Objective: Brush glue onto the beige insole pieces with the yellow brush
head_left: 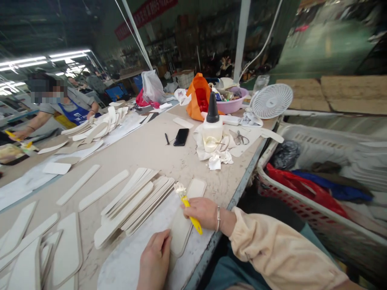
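At the near right edge of the bench [157,157], the right hand [201,213] pinches the yellow handle of a brush [196,224] between thumb and fingers. The brush head points away from the person and carries a white paste. A metal bracelet [218,218] encircles the right wrist; a cream sleeve [272,241] covers the forearm.

Beneath the brush, a pale, round-cornered panel [180,233] lies flat, its long axis angled away to the right. The left hand [155,257] is at the left edge of the panel, fingers bent and close together; whether they grip the edge cannot be told.

Left of the panel, a fanned stack of pale strips [139,203] lies on the bench. Further left are separate strips and additional panels [68,243].

Beyond the panel, a white bottle with a black conical top [213,131] stands upright beside crumpled paper [221,158]. Scissors [241,138] lie to its right; a black phone [181,137] lies to its left. Behind the bottle are an orange bag [198,96], a purple basin [231,105] and a white fan [272,101].

Right of the bench, a white plastic basket [290,193] holds red and blue items. At far left, a co-worker in a blue apron [74,112] holds a yellow-handled tool [18,139].
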`<act>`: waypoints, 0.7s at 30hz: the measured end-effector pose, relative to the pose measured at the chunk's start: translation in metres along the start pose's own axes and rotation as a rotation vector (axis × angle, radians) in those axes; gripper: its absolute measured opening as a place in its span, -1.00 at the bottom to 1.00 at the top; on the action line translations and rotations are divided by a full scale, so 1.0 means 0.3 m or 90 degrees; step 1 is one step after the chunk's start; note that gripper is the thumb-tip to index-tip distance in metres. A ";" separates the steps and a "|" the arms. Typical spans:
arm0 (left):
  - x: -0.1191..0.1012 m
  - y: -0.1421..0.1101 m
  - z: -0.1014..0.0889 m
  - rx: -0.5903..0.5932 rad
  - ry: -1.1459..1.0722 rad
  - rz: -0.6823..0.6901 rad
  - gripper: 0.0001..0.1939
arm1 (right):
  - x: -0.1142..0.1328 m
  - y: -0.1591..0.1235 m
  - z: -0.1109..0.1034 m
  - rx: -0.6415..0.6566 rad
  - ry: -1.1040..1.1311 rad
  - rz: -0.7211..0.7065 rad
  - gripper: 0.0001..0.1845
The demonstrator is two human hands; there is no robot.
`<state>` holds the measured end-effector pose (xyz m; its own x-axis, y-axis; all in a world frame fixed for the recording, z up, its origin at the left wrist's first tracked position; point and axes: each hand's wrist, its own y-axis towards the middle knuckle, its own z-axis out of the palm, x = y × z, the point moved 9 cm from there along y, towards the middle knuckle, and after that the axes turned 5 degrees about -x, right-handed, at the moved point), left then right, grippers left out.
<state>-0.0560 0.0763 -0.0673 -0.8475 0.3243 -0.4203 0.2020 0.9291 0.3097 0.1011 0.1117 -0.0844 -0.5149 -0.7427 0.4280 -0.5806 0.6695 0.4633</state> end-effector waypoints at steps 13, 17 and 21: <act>0.012 0.009 0.027 0.096 0.017 -0.066 -0.76 | -0.245 -0.061 -0.144 0.017 -0.170 0.292 -0.84; 0.012 0.027 0.040 0.156 0.061 -0.086 -0.72 | -0.236 -0.058 -0.145 0.015 -0.168 0.291 -0.85; -0.008 0.056 0.039 0.184 0.090 -0.116 -0.69 | -0.235 -0.058 -0.140 0.014 -0.163 0.292 -0.84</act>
<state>-0.0448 0.0933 -0.0712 -0.9377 0.1402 -0.3179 0.1548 0.9877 -0.0208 0.1739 0.1528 -0.0900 -0.8557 -0.3533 0.3781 -0.2705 0.9282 0.2554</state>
